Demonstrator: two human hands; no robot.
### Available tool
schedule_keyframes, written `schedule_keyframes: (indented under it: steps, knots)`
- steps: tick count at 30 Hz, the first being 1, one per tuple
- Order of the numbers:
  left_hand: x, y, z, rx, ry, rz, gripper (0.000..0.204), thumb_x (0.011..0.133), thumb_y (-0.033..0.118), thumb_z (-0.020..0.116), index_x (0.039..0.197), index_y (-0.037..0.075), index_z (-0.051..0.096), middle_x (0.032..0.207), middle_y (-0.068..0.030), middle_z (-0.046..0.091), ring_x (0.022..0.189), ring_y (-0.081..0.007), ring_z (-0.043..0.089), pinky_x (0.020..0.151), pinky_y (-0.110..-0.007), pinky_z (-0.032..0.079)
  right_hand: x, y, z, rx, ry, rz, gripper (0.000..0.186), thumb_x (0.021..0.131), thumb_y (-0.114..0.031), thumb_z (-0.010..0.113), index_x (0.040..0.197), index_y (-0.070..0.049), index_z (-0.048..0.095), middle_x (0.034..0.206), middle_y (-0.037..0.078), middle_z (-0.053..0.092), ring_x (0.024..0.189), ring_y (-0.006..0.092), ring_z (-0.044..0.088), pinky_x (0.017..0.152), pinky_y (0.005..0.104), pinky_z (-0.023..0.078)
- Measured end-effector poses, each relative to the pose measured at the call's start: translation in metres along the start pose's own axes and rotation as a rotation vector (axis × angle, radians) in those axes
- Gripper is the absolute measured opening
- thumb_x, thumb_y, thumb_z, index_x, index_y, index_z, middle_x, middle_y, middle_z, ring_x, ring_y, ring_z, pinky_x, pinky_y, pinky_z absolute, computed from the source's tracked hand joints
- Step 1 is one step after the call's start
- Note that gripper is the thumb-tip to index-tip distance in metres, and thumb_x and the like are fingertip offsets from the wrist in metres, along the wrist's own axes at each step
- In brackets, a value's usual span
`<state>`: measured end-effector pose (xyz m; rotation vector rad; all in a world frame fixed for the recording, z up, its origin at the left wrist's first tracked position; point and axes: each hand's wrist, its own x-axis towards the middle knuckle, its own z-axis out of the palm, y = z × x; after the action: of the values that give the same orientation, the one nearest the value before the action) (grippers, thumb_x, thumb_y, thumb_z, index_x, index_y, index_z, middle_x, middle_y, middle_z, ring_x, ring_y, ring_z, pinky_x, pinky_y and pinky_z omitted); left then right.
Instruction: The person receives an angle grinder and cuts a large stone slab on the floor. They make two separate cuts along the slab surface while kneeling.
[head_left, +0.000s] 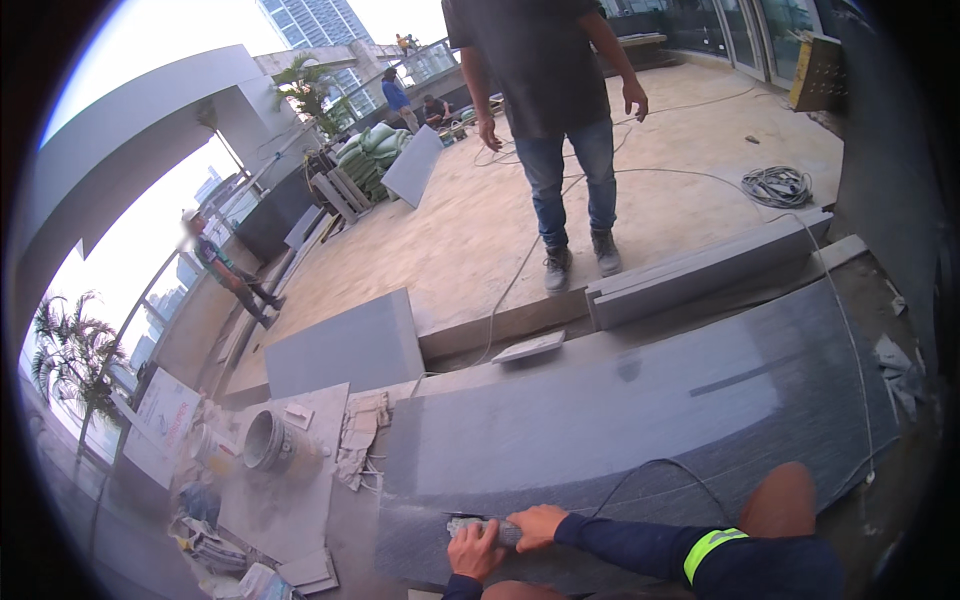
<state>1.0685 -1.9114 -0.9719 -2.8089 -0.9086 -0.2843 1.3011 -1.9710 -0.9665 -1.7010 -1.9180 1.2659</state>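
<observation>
Both of my hands are closed around a dusty grey corded power tool, which looks like an angle grinder. My left hand grips its front end, and my right hand wraps the rear of the body. The tool is low over the near edge of a large dark grey stone slab, whose upper part is paler with dust. Its working end is mostly hidden by my left hand. From the rear, a black cable loops across the slab to the right.
A person stands beyond the slab, near stacked grey slabs. Another slab leans at left, near a dusty bucket. Coiled cable lies on the floor at right. Another person stands far left; others are farther back.
</observation>
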Motion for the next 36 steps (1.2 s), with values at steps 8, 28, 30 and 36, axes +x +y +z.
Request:
schedule_keyframes:
  steps: [8,28,30,36]
  knots:
    - [-0.025,-0.077,-0.025,0.333,0.364,-0.113,0.045,0.080,0.025,0.082,0.123,0.031,0.074,0.118,-0.0042,0.071,0.114,-0.0291,0.069,0.107,-0.058,0.043,0.067,-0.037,0.028,0.269,0.190,-0.347,0.090,0.082,-0.037,0.076,0.164,-0.015,0.046,0.113,0.028,0.076,0.105,0.0469,0.074,0.092,0.0525,0.058]
    - [0.077,0.049,-0.135,-0.062,0.223,-0.043,0.049,0.060,0.017,0.075,0.108,0.013,0.067,0.105,-0.0038,0.067,0.109,-0.0299,0.064,0.102,-0.053,0.039,-0.076,-0.067,-0.102,0.125,0.069,-0.206,0.080,0.081,-0.026,0.074,0.156,-0.008,0.054,0.094,0.024,0.077,0.089,0.0468,0.073,0.073,0.0578,0.056]
    - [0.079,0.072,-0.174,-0.153,0.212,-0.025,0.050,0.061,0.016,0.075,0.110,0.014,0.067,0.106,-0.0044,0.066,0.110,-0.0311,0.064,0.106,-0.055,0.041,-0.125,-0.090,-0.127,0.154,0.056,-0.165,0.080,0.082,-0.028,0.074,0.157,-0.007,0.053,0.096,0.025,0.077,0.090,0.0466,0.074,0.075,0.0570,0.056]
    - [0.082,0.127,-0.283,-0.311,0.191,-0.087,0.049,0.065,0.013,0.075,0.114,0.014,0.069,0.110,-0.0073,0.064,0.113,-0.0343,0.063,0.112,-0.061,0.043,-0.248,-0.166,-0.175,0.243,0.083,-0.028,0.081,0.082,-0.036,0.075,0.157,-0.012,0.055,0.100,0.027,0.077,0.090,0.0473,0.073,0.079,0.0542,0.056]
